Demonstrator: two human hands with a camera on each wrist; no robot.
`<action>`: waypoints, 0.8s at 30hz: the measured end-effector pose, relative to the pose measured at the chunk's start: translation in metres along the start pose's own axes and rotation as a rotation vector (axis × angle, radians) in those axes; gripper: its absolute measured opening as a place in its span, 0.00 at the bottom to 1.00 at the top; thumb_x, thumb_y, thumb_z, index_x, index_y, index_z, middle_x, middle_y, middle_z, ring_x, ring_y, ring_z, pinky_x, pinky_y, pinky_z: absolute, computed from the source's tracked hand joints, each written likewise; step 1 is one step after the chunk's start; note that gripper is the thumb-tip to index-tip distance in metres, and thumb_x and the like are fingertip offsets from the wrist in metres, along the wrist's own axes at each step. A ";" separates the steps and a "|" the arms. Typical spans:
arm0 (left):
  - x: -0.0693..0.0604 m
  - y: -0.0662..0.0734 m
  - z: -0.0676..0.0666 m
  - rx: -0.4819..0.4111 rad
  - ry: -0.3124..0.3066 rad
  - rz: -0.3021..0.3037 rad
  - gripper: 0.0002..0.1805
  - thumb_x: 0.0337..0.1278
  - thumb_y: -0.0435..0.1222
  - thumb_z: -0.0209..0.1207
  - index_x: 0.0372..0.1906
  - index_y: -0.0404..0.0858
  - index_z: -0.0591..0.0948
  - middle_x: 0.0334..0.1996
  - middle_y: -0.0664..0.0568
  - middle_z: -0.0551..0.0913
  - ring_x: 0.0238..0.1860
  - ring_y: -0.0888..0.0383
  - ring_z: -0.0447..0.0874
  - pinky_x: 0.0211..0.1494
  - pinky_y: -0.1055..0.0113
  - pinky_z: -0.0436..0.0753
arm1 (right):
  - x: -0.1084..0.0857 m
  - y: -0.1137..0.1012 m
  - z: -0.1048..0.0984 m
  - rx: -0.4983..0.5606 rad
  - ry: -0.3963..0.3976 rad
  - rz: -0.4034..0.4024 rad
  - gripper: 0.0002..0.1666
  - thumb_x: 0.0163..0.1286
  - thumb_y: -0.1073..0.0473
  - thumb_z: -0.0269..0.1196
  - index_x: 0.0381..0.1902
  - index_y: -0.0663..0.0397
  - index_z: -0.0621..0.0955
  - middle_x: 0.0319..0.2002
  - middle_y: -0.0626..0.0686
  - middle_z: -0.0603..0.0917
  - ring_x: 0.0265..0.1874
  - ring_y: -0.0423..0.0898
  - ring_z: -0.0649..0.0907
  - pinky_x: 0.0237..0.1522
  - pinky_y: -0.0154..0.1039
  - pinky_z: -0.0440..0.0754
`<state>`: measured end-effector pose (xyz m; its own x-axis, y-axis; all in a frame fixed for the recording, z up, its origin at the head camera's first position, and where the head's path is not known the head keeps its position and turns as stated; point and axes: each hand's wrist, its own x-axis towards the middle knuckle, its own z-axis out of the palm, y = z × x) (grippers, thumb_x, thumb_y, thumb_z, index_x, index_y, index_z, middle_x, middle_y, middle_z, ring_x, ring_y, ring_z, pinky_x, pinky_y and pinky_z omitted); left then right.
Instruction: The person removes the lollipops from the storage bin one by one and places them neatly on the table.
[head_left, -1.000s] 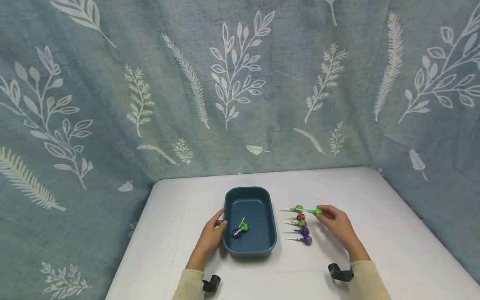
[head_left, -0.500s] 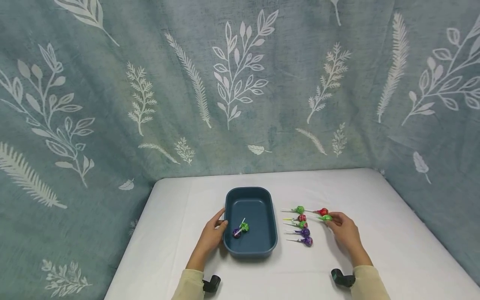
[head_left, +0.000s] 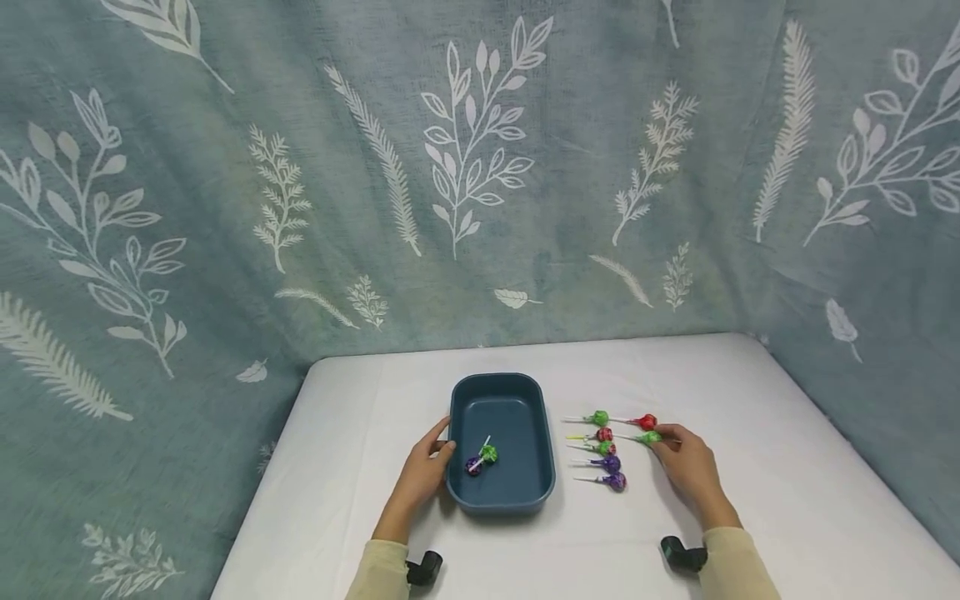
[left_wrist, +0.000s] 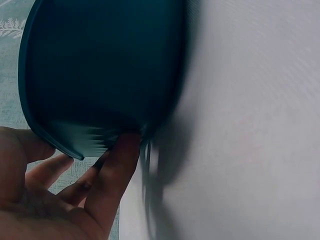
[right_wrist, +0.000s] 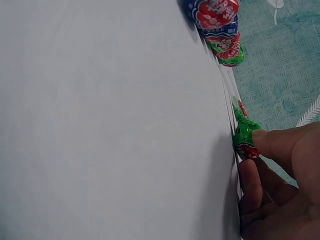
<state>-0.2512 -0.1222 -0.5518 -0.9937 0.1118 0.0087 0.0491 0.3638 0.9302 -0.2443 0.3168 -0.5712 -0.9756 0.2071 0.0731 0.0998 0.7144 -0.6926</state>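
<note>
In the head view my right hand point(head_left: 688, 467) pinches the wrapped ball of a green lollipop point(head_left: 648, 437) low at the white table, its stick pointing left. The right wrist view shows thumb and fingertips on that green-and-red wrapper point(right_wrist: 245, 135). A red lollipop point(head_left: 647, 422) lies just behind it. To their left is a column of several lollipops, from a green one point(head_left: 597, 417) at the back to a purple one point(head_left: 617, 482) in front. My left hand point(head_left: 420, 477) touches the left outer side of a dark blue bin point(head_left: 498, 506); its fingertips reach the wall in the left wrist view.
Inside the bin lie a green lollipop point(head_left: 488, 454) and a purple lollipop point(head_left: 472, 466), their sticks crossing. A white cloth covers the table point(head_left: 570, 550). Behind it hangs a blue-green curtain point(head_left: 555, 283) with white leaf prints. Black wrist cameras point(head_left: 681, 554) are on both arms.
The red lollipop now lies right of the back green one. My right hand has moved slightly right and forward-down, bringing the green lollipop in front of the red one. My left hand stays put.
</note>
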 end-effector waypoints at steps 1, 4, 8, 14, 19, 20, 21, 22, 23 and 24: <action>0.000 0.000 0.001 0.006 -0.002 -0.001 0.28 0.76 0.36 0.53 0.76 0.40 0.67 0.53 0.35 0.82 0.45 0.46 0.82 0.39 0.57 0.82 | -0.002 0.001 0.000 0.000 0.000 0.014 0.22 0.73 0.60 0.61 0.60 0.67 0.77 0.54 0.72 0.81 0.55 0.70 0.78 0.57 0.65 0.72; 0.001 0.000 0.003 0.030 -0.001 0.001 0.27 0.76 0.36 0.54 0.76 0.39 0.68 0.52 0.36 0.83 0.47 0.47 0.81 0.43 0.56 0.81 | -0.005 0.004 -0.002 0.021 -0.005 0.043 0.23 0.73 0.60 0.61 0.61 0.66 0.76 0.55 0.71 0.80 0.56 0.69 0.78 0.57 0.65 0.72; 0.002 0.001 0.004 0.026 -0.002 -0.005 0.27 0.76 0.36 0.53 0.76 0.40 0.68 0.53 0.36 0.83 0.48 0.46 0.81 0.44 0.55 0.81 | -0.004 0.004 -0.004 0.043 0.018 0.040 0.24 0.73 0.60 0.61 0.62 0.66 0.76 0.55 0.71 0.80 0.55 0.68 0.79 0.55 0.64 0.73; 0.002 0.003 -0.001 0.011 -0.001 -0.009 0.27 0.76 0.36 0.53 0.76 0.40 0.67 0.54 0.35 0.82 0.48 0.45 0.82 0.42 0.56 0.82 | -0.003 -0.004 -0.002 0.094 0.109 0.057 0.22 0.72 0.61 0.62 0.61 0.65 0.77 0.52 0.67 0.81 0.52 0.63 0.80 0.52 0.57 0.76; 0.001 0.002 -0.006 0.020 0.022 -0.013 0.27 0.76 0.35 0.54 0.76 0.39 0.68 0.54 0.34 0.82 0.48 0.45 0.82 0.42 0.55 0.83 | -0.002 -0.014 -0.002 0.124 0.152 0.032 0.20 0.72 0.59 0.64 0.59 0.61 0.80 0.47 0.61 0.83 0.47 0.53 0.81 0.44 0.44 0.75; 0.001 0.002 -0.005 0.016 0.016 -0.016 0.27 0.76 0.35 0.54 0.76 0.39 0.67 0.54 0.33 0.81 0.48 0.44 0.82 0.42 0.55 0.83 | -0.002 -0.016 -0.003 0.119 0.160 0.024 0.20 0.72 0.59 0.64 0.59 0.61 0.80 0.47 0.60 0.83 0.45 0.51 0.81 0.43 0.42 0.75; 0.001 0.002 -0.004 0.012 0.008 -0.019 0.28 0.76 0.35 0.54 0.76 0.39 0.67 0.54 0.33 0.81 0.47 0.44 0.82 0.40 0.55 0.83 | -0.003 -0.018 -0.004 0.116 0.169 0.016 0.19 0.72 0.59 0.64 0.58 0.60 0.81 0.46 0.59 0.83 0.44 0.50 0.81 0.43 0.41 0.74; 0.001 0.001 -0.003 0.010 -0.001 -0.016 0.28 0.76 0.35 0.53 0.76 0.39 0.67 0.54 0.33 0.81 0.47 0.44 0.82 0.40 0.56 0.83 | -0.003 -0.020 -0.005 0.111 0.176 0.011 0.19 0.72 0.59 0.64 0.58 0.60 0.81 0.46 0.59 0.84 0.44 0.49 0.81 0.42 0.40 0.74; 0.001 0.001 -0.002 0.006 -0.008 -0.015 0.28 0.76 0.36 0.53 0.76 0.39 0.67 0.55 0.33 0.81 0.47 0.44 0.82 0.39 0.56 0.83 | -0.003 -0.023 -0.007 0.115 0.179 0.004 0.19 0.72 0.59 0.65 0.58 0.60 0.81 0.46 0.59 0.84 0.44 0.49 0.81 0.44 0.41 0.73; 0.001 0.001 -0.001 0.003 -0.012 -0.013 0.28 0.77 0.36 0.53 0.76 0.39 0.67 0.55 0.33 0.81 0.47 0.44 0.82 0.38 0.57 0.83 | -0.003 -0.026 -0.008 0.123 0.179 -0.003 0.19 0.73 0.59 0.64 0.58 0.60 0.81 0.46 0.59 0.84 0.44 0.50 0.81 0.44 0.41 0.73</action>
<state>-0.2523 -0.1222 -0.5502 -0.9929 0.1184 -0.0076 0.0369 0.3685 0.9289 -0.2422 0.3027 -0.5474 -0.9244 0.3282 0.1943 0.0614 0.6309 -0.7734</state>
